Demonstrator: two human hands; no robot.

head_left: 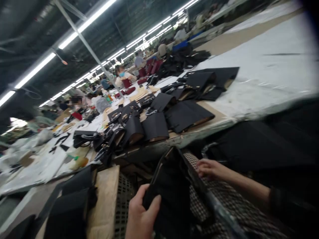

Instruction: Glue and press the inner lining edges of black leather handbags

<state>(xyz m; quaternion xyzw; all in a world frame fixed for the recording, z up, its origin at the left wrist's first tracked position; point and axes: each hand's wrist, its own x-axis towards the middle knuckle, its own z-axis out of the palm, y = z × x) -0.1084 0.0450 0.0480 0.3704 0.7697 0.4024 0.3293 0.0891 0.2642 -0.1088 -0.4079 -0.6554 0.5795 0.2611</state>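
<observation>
A black handbag (pixel 171 186) stands tilted over my lap, its upper edge pointing away from me. My left hand (pixel 143 209) grips its near left side, thumb on the face and fingers behind. To the right of the bag is my right hand (pixel 210 169), its fingers curled together close to the bag's far edge. Whatever those fingers hold, if anything, is too blurred to make out. A plastic-wrapped strip (pixel 224 212), perhaps a handle, runs along the bag's lower right. Checked cloth (pixel 231 202) covers my lap beneath.
Several black bags (pixel 156 126) lie along the front of the long white table (pixel 269 73). At lower left, more black pieces (pixel 67 212) rest beside a cardboard sheet (pixel 106 199) and a perforated crate (pixel 123 199). A co-worker (pixel 123 78) sits across the table.
</observation>
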